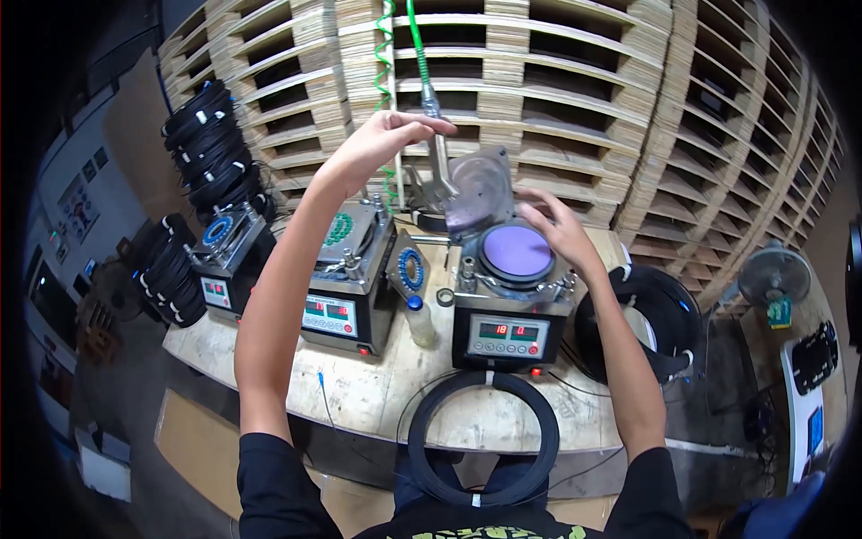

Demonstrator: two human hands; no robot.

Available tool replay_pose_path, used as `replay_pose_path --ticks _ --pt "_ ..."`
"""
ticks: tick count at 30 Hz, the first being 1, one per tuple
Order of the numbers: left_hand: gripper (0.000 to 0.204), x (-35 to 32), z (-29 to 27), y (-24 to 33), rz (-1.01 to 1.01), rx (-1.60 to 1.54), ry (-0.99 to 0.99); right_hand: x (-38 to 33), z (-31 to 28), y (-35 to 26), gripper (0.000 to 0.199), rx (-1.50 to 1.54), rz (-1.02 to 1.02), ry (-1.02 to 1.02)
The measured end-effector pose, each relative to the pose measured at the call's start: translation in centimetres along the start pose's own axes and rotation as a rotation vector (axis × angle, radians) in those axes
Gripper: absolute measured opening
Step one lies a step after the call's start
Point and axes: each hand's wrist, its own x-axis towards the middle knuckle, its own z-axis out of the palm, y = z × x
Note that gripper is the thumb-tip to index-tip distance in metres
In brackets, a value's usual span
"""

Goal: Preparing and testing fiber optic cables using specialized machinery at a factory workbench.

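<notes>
My left hand [395, 144] is raised and closed round a metal air blow gun [438, 162], whose nozzle points down at a tilted, shiny metal plate [480, 193]. This plate stands up behind a round purple polishing pad [517, 251] on the top of the right polishing machine [507, 332]. My right hand [561, 232] is bent at the plate's right edge, fingers curled on it; the exact contact is partly hidden. Left of the machine leans a fixture plate with a ring of blue connectors [410, 269]. A blue-capped bottle [419, 322] stands beside it.
Two more polishing machines [346, 305] [218, 260] stand left on the wooden table [359, 386]. A black cable coil [485, 379] hangs over the front edge; another coil [593, 328] lies right. A green hose [417, 40] hangs above. Stacked pallets [575, 63] rise behind; a fan [774, 274] stands right.
</notes>
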Motion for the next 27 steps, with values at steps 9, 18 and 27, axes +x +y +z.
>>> replay_pose_path --ticks 9,18,27 --pt "0.026 -0.7 9.6 2.8 0.307 -0.003 -0.117 1.0 -1.4 -9.3 0.04 0.314 0.22 -0.456" --pt "0.028 -1.3 17.3 -14.8 -0.091 -0.19 0.847 -2.6 2.3 -4.7 0.026 0.302 0.13 0.102" --pt "0.035 0.0 21.0 -13.9 -0.247 -0.258 1.009 -4.9 5.9 -1.1 0.016 0.325 0.012 0.265"
